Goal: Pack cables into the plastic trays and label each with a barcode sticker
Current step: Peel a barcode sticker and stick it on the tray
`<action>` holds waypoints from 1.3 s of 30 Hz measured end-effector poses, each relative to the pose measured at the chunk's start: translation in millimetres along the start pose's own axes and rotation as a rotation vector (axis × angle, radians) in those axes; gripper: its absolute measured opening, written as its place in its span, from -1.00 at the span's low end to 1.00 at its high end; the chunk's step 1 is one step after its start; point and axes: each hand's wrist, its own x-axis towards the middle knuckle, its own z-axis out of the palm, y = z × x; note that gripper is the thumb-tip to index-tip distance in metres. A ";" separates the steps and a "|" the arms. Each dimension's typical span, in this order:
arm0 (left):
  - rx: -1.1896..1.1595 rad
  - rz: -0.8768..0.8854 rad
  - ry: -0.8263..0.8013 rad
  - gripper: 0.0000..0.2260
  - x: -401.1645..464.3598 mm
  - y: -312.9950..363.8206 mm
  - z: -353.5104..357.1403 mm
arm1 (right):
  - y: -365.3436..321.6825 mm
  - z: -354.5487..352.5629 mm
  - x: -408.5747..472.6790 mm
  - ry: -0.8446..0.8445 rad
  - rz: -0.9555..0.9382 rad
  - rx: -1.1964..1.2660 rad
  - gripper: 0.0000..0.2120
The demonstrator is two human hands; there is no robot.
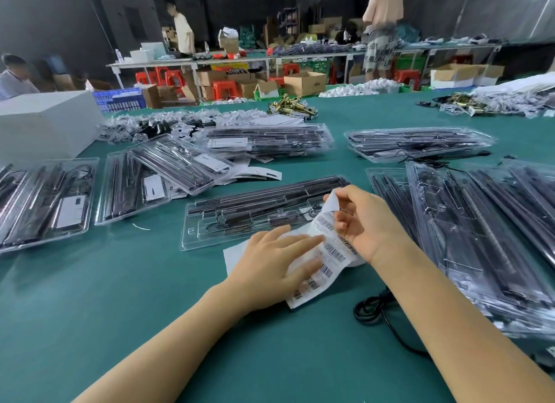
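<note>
A clear plastic tray with black rods and a cable lies on the green table straight ahead. In front of it a white strip of barcode stickers curls up from the table. My left hand presses flat on the strip's lower part with straight fingers. My right hand pinches the strip's upper end, where a white sticker peels away. A black cable lies coiled near my right forearm.
Filled trays lie in stacks at left, centre-left, back, back right and right. A white box stands at far left. Bagged parts and brass hardware sit behind. People work at distant tables.
</note>
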 end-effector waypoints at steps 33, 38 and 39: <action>-0.207 0.138 0.200 -0.73 23.4 33.2 15.2 | 7.7 2.9 -0.2 -0.341 0.092 0.540 -0.67; -0.478 -0.197 0.544 -0.91 7.4 5.0 -0.6 | 17.6 7.1 5.4 -0.121 0.084 0.266 -0.72; -0.559 -0.273 0.589 -0.91 5.3 -1.7 -3.8 | 20.3 7.8 6.4 -0.091 0.068 0.181 -0.81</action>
